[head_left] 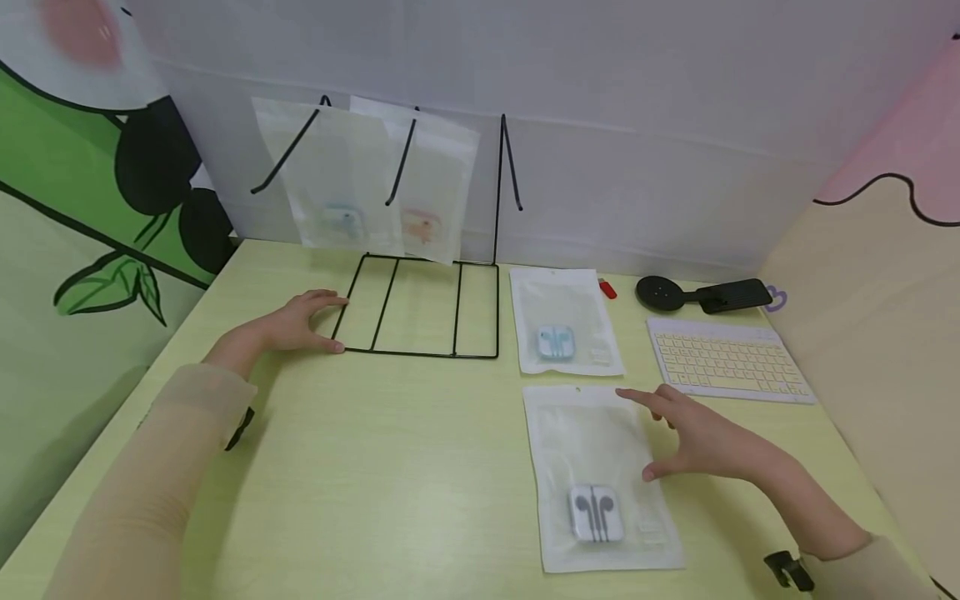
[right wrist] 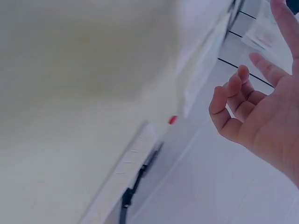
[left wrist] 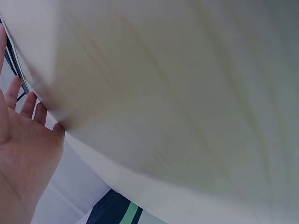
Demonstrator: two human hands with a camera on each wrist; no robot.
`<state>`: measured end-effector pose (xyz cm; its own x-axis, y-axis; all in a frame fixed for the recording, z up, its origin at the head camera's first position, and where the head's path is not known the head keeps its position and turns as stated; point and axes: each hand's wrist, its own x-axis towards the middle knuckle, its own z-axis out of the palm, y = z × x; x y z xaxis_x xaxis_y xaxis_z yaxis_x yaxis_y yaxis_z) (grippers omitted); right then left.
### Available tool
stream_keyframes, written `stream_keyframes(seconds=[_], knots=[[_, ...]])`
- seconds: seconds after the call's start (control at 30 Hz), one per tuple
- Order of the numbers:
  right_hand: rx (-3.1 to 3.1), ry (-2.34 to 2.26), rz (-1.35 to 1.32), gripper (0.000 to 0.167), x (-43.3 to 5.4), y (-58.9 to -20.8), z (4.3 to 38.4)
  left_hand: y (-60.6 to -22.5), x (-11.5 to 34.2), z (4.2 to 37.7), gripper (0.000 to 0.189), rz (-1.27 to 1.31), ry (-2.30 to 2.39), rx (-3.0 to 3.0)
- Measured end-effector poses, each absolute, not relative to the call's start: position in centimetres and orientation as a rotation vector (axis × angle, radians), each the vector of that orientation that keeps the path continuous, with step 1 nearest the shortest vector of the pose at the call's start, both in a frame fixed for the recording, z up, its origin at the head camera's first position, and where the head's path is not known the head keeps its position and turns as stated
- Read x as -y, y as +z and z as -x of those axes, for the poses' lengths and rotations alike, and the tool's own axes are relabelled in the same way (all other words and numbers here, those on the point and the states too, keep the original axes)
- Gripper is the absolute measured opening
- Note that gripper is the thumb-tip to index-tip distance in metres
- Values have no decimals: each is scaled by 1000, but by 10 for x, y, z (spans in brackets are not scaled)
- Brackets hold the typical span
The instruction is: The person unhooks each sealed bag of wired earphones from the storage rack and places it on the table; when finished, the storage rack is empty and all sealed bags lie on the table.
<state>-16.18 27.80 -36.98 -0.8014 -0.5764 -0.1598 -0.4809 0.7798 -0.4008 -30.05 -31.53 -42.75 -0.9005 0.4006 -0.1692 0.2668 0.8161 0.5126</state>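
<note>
My left hand (head_left: 288,325) is at the left side of a black wire rack (head_left: 497,317), thumb and fingers spread, fingertips at its base frame. Two translucent zip bags hang from the rack's hooks: one with blue earphones (head_left: 343,220), the other with orange earphones (head_left: 422,227). Over the right edge of a bag (head_left: 577,442) lying flat hovers my right hand (head_left: 697,437), index finger extended and thumb apart, holding nothing. Inside that bag is a clear case of grey earphones (head_left: 596,512). Just behind lies another bag (head_left: 558,292) with light blue earphones (head_left: 556,342).
A white keyboard (head_left: 727,358) lies on the right of the table (head_left: 360,483). Behind it are a black folding stand (head_left: 738,296) with a round base and a small red item (head_left: 608,289). The rack's right hook (head_left: 512,162) bears no bag.
</note>
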Motion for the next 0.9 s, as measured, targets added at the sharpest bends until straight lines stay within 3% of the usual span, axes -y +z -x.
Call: stream_keyframes(seconds=[0.33,0.9], knots=[[-2794,-513,899,102,-257,-329,175,-427,316,300,92,-524,715,-2727],[-2900,-700,1138,97,-196,-285,230,-429,316,299,91,-517,732,-2728]])
